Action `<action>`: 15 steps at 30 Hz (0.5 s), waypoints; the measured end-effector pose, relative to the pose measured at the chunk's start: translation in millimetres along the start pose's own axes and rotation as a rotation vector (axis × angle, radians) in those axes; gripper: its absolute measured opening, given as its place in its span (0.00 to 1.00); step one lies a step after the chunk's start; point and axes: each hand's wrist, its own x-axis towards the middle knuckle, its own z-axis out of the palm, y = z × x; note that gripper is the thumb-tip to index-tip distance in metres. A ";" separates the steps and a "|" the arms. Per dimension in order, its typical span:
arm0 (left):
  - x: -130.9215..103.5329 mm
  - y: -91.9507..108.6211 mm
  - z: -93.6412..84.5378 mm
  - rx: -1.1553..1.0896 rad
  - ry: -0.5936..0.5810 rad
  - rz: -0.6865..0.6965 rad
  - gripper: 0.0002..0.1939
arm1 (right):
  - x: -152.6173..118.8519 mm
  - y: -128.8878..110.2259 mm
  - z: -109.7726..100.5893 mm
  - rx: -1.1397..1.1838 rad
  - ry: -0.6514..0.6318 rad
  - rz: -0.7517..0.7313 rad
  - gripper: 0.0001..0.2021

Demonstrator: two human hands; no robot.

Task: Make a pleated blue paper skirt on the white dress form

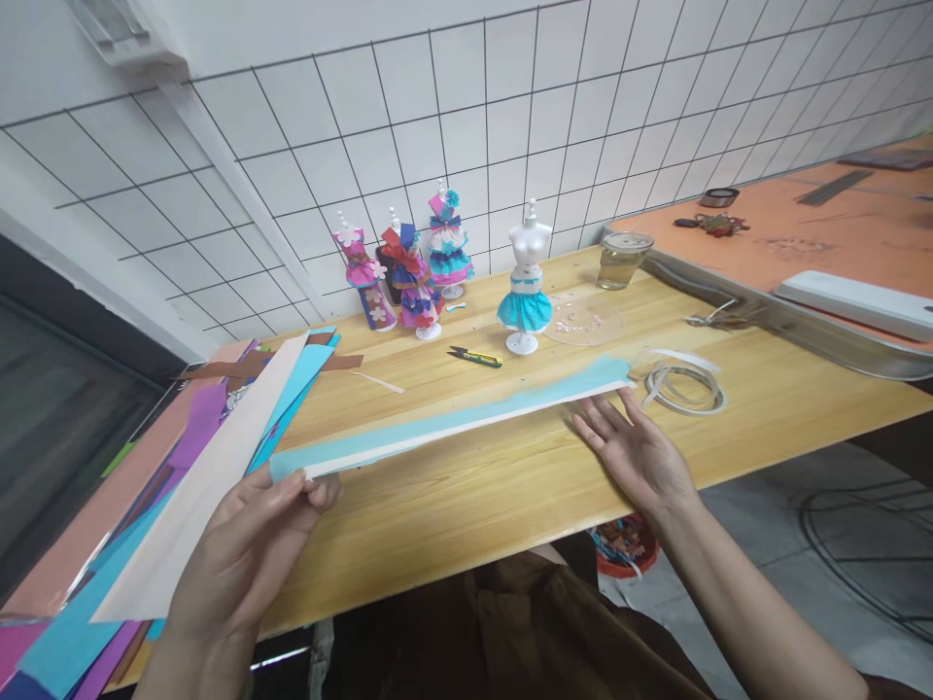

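A long light-blue strip (452, 418) with a white band along its near edge stretches between my two hands above the wooden table. My left hand (255, 540) pinches its left end between thumb and fingers. At the right end, my right hand (638, 447) is palm up beneath the strip, its fingers spread and touching the edge. Beyond the strip stands a small white mannequin (531, 243) wearing a turquoise ruffled skirt (525, 311). Yellow-green snips (475, 358) lie to its left, and a tape roll (685, 389) lies beside my right hand.
Three dressed mannequins (448, 243) stand at the back. Colored paper sheets (196, 496) cover the table's left side. A cup (623, 261), a clear dish of small pieces (583, 319) and an orange-topped surface (802, 233) are at the right. A red bin (645, 559) sits below the edge.
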 end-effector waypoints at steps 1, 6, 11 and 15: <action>0.9 -0.1 -0.5 -0.009 0.006 -0.007 0.08 | -0.9 0.2 0.3 -0.002 -0.004 -0.005 0.12; 5.7 3.2 -10.0 -0.097 0.049 0.039 0.10 | -5.5 2.6 3.4 -0.077 -0.054 -0.064 0.10; 4.1 5.0 -30.5 -0.115 0.088 0.033 0.10 | -7.9 1.6 7.4 -0.273 -0.041 0.025 0.09; -0.1 3.0 -52.7 -0.170 0.140 0.019 0.08 | -14.1 -9.2 11.8 -0.622 -0.106 0.253 0.14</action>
